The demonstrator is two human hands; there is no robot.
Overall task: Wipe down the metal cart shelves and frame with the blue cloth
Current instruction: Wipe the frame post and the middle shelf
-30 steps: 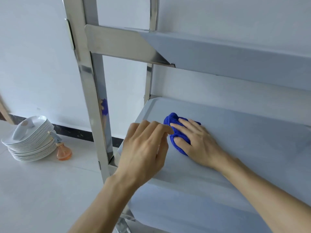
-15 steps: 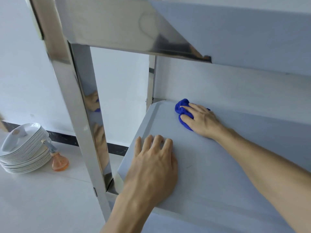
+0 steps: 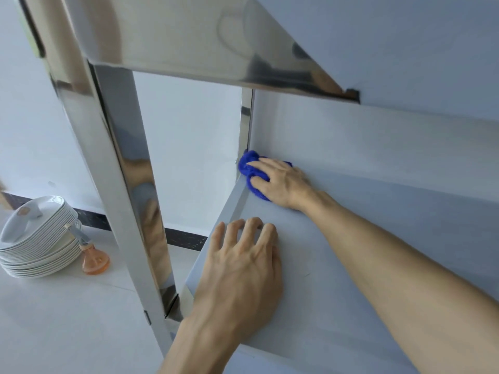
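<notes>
Your right hand (image 3: 280, 182) presses the cloth (image 3: 249, 168) into the shelf (image 3: 351, 279) corner, left hand (image 3: 243, 268) flat behind it; frame seemingly unwiped.

Both forearms are bare from the bottom edge of the view to the wrists, with no sleeve on either. The left hand (image 3: 240, 268) wears no glove, ring or watch, and tendons and veins stand out across its back. The right hand (image 3: 283, 182) is likewise ungloved, its wrist free of any band.
</notes>
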